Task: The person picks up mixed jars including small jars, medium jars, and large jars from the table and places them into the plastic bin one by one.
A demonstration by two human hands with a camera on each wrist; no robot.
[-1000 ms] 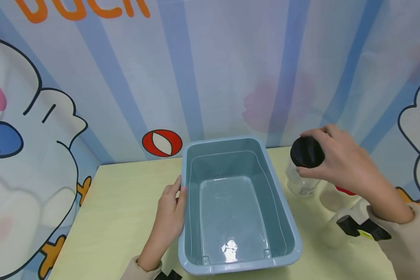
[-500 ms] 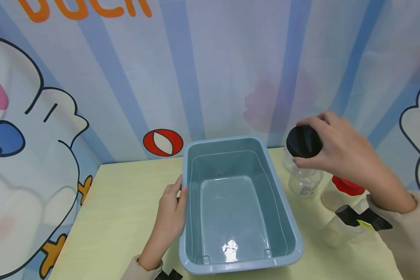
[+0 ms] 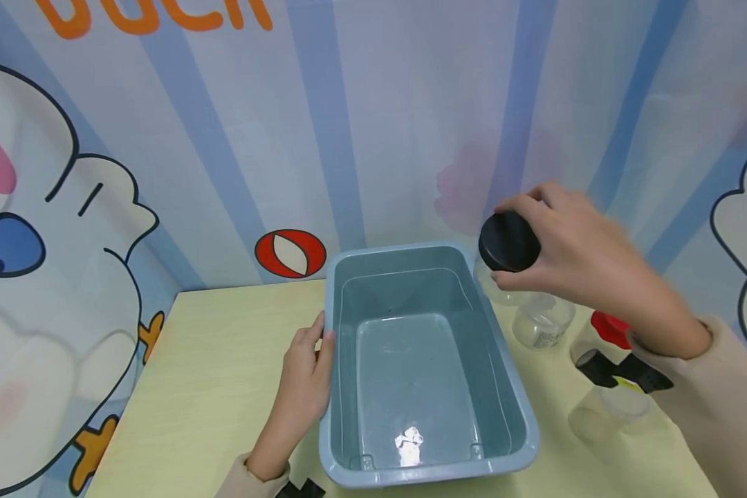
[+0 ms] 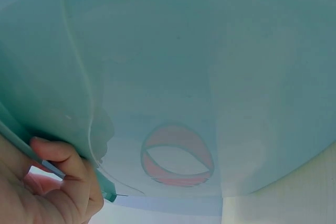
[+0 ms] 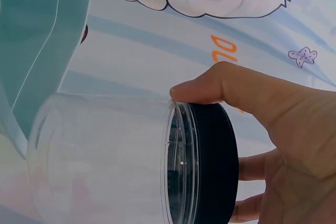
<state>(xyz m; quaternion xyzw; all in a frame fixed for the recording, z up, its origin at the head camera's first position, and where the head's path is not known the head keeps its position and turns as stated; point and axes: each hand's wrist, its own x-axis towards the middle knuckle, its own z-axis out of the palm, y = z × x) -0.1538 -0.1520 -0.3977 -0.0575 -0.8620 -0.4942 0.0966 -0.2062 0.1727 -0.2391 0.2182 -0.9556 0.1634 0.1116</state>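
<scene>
My right hand [image 3: 582, 256] holds a clear plastic jar [image 5: 105, 156] by its black screw lid [image 3: 509, 241], thumb and fingers spread round the lid's edge. The jar hangs beside the far right corner of a blue-grey plastic basin [image 3: 411, 387], partly hidden below the lid in the head view. In the right wrist view its see-through wall shows nothing inside. My left hand [image 3: 305, 380] grips the basin's left rim; the left wrist view shows the fingers [image 4: 58, 153] curled over that edge. The basin holds nothing.
Right of the basin stand a clear jar [image 3: 543, 324], a jar with a red lid [image 3: 610, 328] partly behind the right wrist, and another clear jar [image 3: 604, 418] nearer the front. A printed backdrop [image 3: 404, 124] rises behind the pale yellow table [image 3: 224, 360].
My right hand has lifted the black-lidded jar and carried it left to the basin's far right corner, uncovering more of the jars behind. The left hand and basin stay put.
</scene>
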